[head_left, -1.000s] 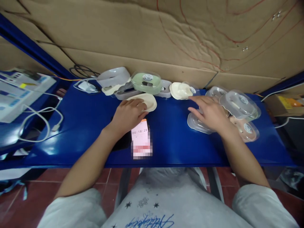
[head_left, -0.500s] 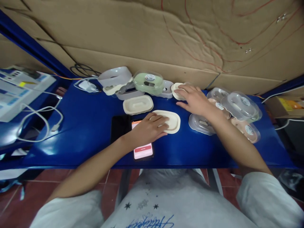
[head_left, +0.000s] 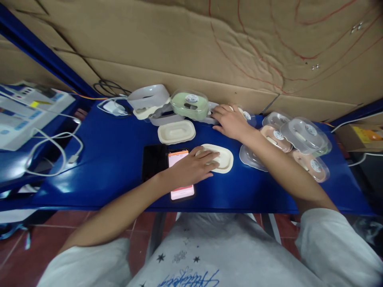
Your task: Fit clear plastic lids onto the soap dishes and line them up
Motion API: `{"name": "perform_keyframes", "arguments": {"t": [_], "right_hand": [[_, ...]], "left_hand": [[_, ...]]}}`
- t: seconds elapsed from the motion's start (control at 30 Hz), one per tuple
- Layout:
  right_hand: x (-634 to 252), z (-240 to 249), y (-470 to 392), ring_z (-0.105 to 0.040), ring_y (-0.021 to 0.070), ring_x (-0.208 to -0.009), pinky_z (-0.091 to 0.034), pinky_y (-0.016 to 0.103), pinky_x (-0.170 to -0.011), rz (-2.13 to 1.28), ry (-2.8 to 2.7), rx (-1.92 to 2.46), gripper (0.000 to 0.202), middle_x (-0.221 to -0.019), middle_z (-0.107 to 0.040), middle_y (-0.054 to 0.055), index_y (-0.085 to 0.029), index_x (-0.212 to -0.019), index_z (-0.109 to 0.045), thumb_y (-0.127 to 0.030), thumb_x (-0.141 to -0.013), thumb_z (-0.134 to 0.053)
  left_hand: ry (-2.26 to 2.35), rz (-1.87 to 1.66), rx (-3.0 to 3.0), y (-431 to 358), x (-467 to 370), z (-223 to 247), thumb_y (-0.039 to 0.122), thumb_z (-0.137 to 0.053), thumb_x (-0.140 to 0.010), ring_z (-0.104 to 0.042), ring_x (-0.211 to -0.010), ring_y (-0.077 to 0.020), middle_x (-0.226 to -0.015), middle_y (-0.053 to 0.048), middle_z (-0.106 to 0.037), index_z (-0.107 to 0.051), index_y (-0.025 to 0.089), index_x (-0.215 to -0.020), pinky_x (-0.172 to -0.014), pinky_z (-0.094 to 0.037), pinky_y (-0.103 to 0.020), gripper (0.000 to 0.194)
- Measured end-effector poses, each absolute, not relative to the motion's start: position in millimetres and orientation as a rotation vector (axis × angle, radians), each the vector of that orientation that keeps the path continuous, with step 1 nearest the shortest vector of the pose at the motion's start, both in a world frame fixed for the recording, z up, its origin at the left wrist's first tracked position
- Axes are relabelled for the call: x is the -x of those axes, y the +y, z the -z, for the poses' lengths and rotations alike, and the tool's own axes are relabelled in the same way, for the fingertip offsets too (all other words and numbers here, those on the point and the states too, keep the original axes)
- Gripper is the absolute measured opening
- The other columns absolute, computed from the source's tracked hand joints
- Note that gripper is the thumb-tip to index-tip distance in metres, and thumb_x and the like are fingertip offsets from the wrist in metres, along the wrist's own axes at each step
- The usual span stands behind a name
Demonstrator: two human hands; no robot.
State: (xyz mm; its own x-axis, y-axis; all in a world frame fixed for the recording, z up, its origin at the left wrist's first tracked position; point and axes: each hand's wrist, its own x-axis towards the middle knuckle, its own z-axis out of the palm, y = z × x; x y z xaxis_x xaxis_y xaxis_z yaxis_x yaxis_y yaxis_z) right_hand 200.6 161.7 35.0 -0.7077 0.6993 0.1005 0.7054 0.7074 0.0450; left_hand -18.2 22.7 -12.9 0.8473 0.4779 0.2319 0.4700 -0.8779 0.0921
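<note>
My left hand (head_left: 194, 165) lies with spread fingers on a cream oval tray (head_left: 226, 158) near the middle of the blue table. Farther back, my right hand (head_left: 231, 121) has its fingers apart over a grey container (head_left: 212, 107) and partly covers a small cream piece behind it. A second cream tray (head_left: 176, 132) rests left of my hands. Behind that tray stands a green container with a clear lid (head_left: 189, 104). Under my left wrist is a phone with a lit screen (head_left: 182, 193).
A black flat object (head_left: 154, 161) lies left of the phone. Several lidded containers (head_left: 303, 133) are piled at the right, partly under my right forearm. Grey containers (head_left: 149, 97) and a white charger (head_left: 113, 107) sit at the back left, before a cardboard wall (head_left: 149, 40).
My right hand has moved left, off the small cream piece toward the grey container. The cream tray under my left hand has shifted slightly right and nearer, with the hand still on it.
</note>
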Motion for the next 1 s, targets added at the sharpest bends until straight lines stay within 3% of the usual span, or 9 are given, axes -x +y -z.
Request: {"name": "perform_keyframes", "arguments": {"t": [0.13, 0.23, 0.43, 0.6, 0.7, 0.87, 1.0], "right_hand": [[-197.6, -42.3, 171.7, -0.064, 0.036, -0.129, -0.035, 0.057, -0.116, 0.067, -2.825, 1.16, 0.03, -0.127, -0.078, 0.017, -0.015, -0.116, -0.079, -0.025, -0.104, -0.053], [-201.3, -51.4, 172.1, -0.066, 0.0342, -0.122, -0.034, 0.056, -0.114, -0.005, -2.779, 1.145, 0.031, -0.121, -0.08, 0.014, -0.018, -0.11, -0.08, -0.029, -0.106, -0.052], [-210.7, -69.7, 164.1, -0.069, 0.0331, -0.119, -0.034, 0.056, -0.117, -0.14, -2.691, 1.149, 0.031, -0.123, -0.081, 0.012, -0.019, -0.114, -0.08, -0.032, -0.106, -0.053], [-214.4, -77.5, 122.3, -0.071, 0.0322, -0.118, -0.035, 0.057, -0.121, -0.021, -2.69, 1.092, 0.033, -0.122, -0.081, 0.012, -0.019, -0.115, -0.08, -0.033, -0.109, -0.051], [-216.7, -73.5, 80.7, -0.071, 0.0309, -0.118, -0.038, 0.055, -0.122, 0.071, -2.695, 1.017, 0.035, -0.124, -0.081, 0.011, -0.021, -0.118, -0.08, -0.032, -0.112, -0.049], [-229.1, -55.3, 27.7, -0.074, 0.0267, -0.117, -0.051, 0.049, -0.113, 0.059, -2.669, 0.907, 0.03, -0.126, -0.082, 0.007, -0.024, -0.121, -0.08, -0.026, -0.112, -0.052], [-239.2, -34.9, 10.7, -0.076, 0.025, -0.114, -0.057, 0.044, -0.104, 0.016, -2.659, 0.854, 0.025, -0.122, -0.083, 0.007, -0.022, -0.121, -0.079, -0.024, -0.11, -0.056]], "left_hand": [[0.852, -0.415, -2.989, 24.0, 21.8, 3.3, 0.033, -0.069, -0.107, -0.063, -0.142, -0.0312, -0.158, -0.015, -0.062, -0.067, 0.022, -0.142, -0.122, -0.042, -0.052, 0.037], [1.011, -0.516, -2.96, 26.4, 26.8, -3.4, 0.032, -0.066, -0.108, -0.066, -0.137, -0.034, -0.155, -0.017, -0.065, -0.069, 0.021, -0.141, -0.119, -0.046, -0.055, 0.035], [1.352, -0.695, -2.834, 35.9, 36.0, -6.6, 0.037, -0.057, -0.11, -0.07, -0.127, -0.0376, -0.147, -0.018, -0.069, -0.071, 0.019, -0.138, -0.109, -0.053, -0.058, 0.036], [1.543, -0.808, -2.743, 41.0, 40.2, -8.9, 0.035, -0.055, -0.11, -0.071, -0.122, -0.0364, -0.135, -0.017, -0.073, -0.072, 0.018, -0.13, -0.101, -0.056, -0.052, 0.031], [1.626, -0.84, -2.699, 43.0, 43.0, -10.7, 0.04, -0.056, -0.111, -0.07, -0.124, -0.0376, -0.139, -0.018, -0.071, -0.069, 0.017, -0.133, -0.103, -0.055, -0.052, 0.035], [1.528, -0.851, -2.674, 45.1, 45.4, -12.0, 0.051, -0.054, -0.112, -0.064, -0.137, -0.0364, -0.147, -0.018, -0.066, -0.063, 0.019, -0.142, -0.111, -0.052, -0.052, 0.045], [1.407, -0.795, -2.714, 44.0, 41.7, -8.7, 0.048, -0.053, -0.112, -0.068, -0.13, -0.0346, -0.142, -0.017, -0.07, -0.065, 0.018, -0.14, -0.108, -0.054, -0.05, 0.043]]}}
